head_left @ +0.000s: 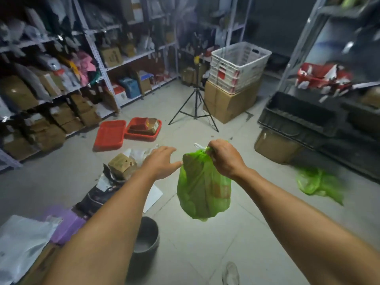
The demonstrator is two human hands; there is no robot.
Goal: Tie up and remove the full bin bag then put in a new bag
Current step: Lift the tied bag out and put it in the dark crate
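A full green bin bag [202,188] hangs in the air, its neck gathered at the top. My right hand [224,159] grips that bunched neck and carries the bag's weight. My left hand [162,161] is open beside the bag, fingertips close to its upper left side. Below my left forearm stands a dark round bin [147,237] on the floor, without a bag in it as far as I can see. A second green bag [318,184] lies crumpled on the floor to the right.
Shelves with boxes line the left wall and far wall. Two red trays [111,134] lie on the floor, a tripod [195,105] stands behind them, cardboard boxes with a white crate [238,64] further back. Loose packaging [121,167] and plastic sheets lie at the left.
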